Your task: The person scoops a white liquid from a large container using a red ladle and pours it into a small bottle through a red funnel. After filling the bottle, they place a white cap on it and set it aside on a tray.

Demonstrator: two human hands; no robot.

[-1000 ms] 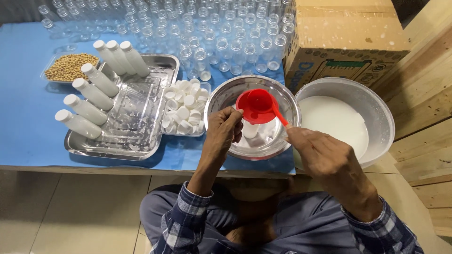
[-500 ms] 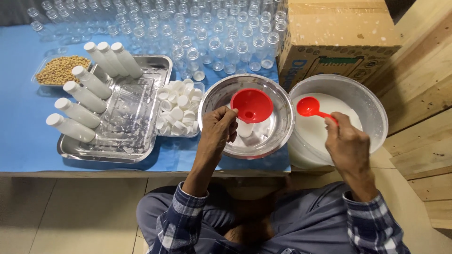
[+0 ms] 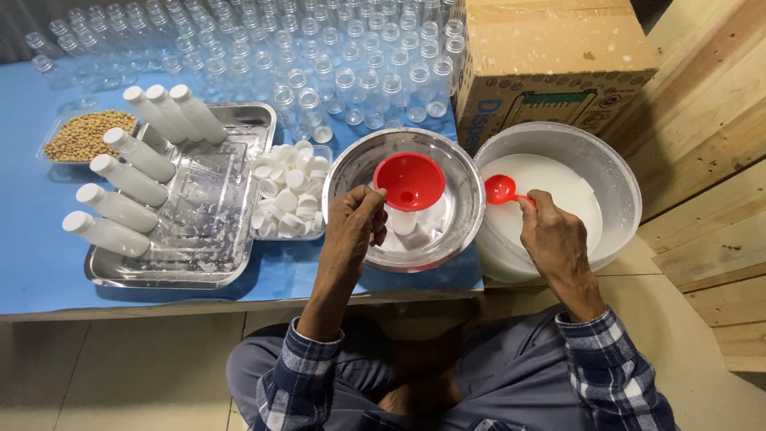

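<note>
While the left hand [image 3: 351, 227] wraps around a small white bottle [image 3: 401, 222] standing in the steel bowl [image 3: 463, 187], a red funnel [image 3: 409, 181] sits on the bottle mouth, just above and right of those fingers. Grip is closed on the bottle, thumb side toward the funnel rim. Right hand [image 3: 554, 235] pinches the handle of a red ladle [image 3: 501, 189]; the scoop sticks out to the left of the knuckles, over the white liquid in the big plastic tub [image 3: 618, 172]. Can't tell if the scoop touches the liquid. Tub sits touching the bowl's right edge.

Left of the bottle hand: a small tray of white caps [image 3: 287, 191], then a steel tray [image 3: 227, 128] with filled, capped white bottles [image 3: 128, 179] lying tilted along its left side. Farther left, a tub of soybeans [image 3: 84, 134]. Beyond both hands, rows of empty clear bottles [image 3: 335, 56] on the blue table [image 3: 32, 263]. Cardboard box [image 3: 550, 56] behind the tub. Plaid sleeves [image 3: 610, 375] on both arms.
</note>
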